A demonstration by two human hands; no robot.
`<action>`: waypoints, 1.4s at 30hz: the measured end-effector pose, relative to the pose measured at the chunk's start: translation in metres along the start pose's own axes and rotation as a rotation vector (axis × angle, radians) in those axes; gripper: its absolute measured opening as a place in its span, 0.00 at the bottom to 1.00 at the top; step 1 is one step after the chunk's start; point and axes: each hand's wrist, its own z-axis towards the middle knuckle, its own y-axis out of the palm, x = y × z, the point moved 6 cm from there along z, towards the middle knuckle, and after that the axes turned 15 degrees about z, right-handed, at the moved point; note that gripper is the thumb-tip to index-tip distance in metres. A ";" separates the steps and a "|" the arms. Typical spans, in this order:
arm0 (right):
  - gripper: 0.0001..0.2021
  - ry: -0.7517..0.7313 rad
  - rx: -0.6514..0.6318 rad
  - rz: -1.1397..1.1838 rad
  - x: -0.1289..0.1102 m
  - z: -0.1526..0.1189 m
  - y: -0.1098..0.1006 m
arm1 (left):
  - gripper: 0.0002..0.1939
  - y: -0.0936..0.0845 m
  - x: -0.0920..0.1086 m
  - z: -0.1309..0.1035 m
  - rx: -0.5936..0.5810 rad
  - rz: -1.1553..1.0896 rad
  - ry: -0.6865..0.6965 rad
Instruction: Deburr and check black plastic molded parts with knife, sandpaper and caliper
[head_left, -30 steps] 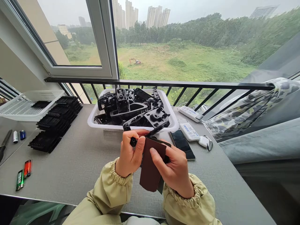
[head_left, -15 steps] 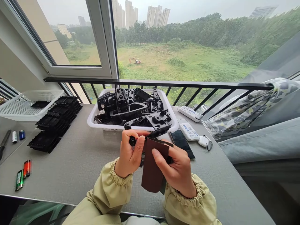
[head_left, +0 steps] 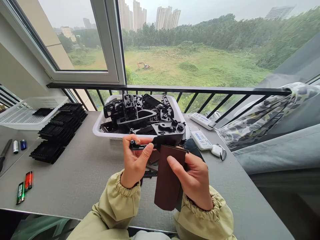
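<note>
My left hand (head_left: 133,163) is closed on the left end of a black plastic part (head_left: 168,138), thumb toward me and fingers behind. The part is held level in front of the basket, its moulded top showing. In my right hand (head_left: 196,178) is a folded brown sheet that looks like sandpaper (head_left: 168,183), pinched between thumb and fingers, with a grey-green side showing at its edge. The sheet's upper edge meets the near side of the part; whether they press together I cannot tell. Below my hands, a dark strip with marks (head_left: 150,174) lies partly hidden on the table.
A white basket (head_left: 98,128) heaped with black plastic parts stands by the railing. Stacked black pieces (head_left: 58,128) and another white basket (head_left: 15,115) are at left, with batteries (head_left: 29,180) and a knife (head_left: 4,153). A phone (head_left: 193,148) and white packs (head_left: 202,139) lie right.
The black part has turned and risen slightly, so more of its near side shows. My right hand and the brown sheet have shifted a little right and down.
</note>
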 end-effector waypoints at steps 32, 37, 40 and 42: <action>0.08 0.334 0.285 0.587 0.022 -0.014 -0.017 | 0.14 -0.008 -0.007 0.005 0.058 -0.009 -0.006; 0.05 0.343 0.234 0.605 0.018 -0.017 -0.010 | 0.15 -0.006 -0.009 0.006 -0.003 -0.033 -0.023; 0.06 0.295 0.234 0.561 0.023 -0.015 -0.012 | 0.21 -0.001 -0.011 0.005 -0.082 -0.078 -0.049; 0.05 0.187 0.217 0.524 0.024 -0.011 -0.014 | 0.27 0.005 -0.011 0.003 -0.160 -0.083 -0.077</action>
